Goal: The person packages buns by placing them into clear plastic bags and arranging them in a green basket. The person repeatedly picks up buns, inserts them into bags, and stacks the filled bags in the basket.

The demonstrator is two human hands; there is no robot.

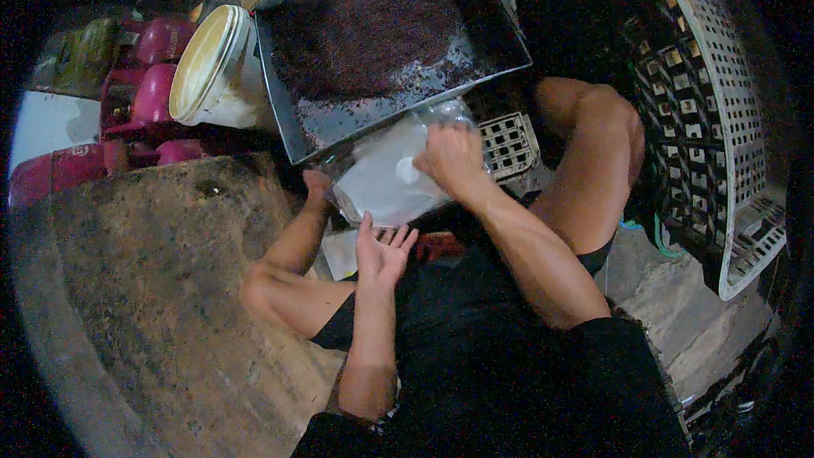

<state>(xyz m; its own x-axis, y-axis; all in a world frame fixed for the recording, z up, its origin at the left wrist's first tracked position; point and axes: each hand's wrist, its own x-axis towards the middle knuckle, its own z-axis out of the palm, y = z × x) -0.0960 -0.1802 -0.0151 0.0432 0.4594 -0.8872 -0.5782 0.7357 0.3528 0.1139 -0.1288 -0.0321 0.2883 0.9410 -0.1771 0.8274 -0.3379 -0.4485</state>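
Across my lap lies a clear plastic bag (381, 174) with a flat white inside and a small round white spot on it. My right hand (455, 157) is closed at the bag's crumpled right end, the thumb next to the white spot; its fingertips are slightly blurred. At the bag's near edge, my left hand (386, 254) is palm up with fingers spread, holding nothing. Just beyond the bag stands a large metal tray (390, 110) with a layer of dark brown, crumbly material (365, 25) in it.
A whitish bucket (229, 76) tilts left of the tray, beside pink containers (153, 102). A light plastic crate (733, 119) stands at the right. Part of another lattice basket (509, 146) shows between my legs. A worn wooden board (170, 288) lies at the left.
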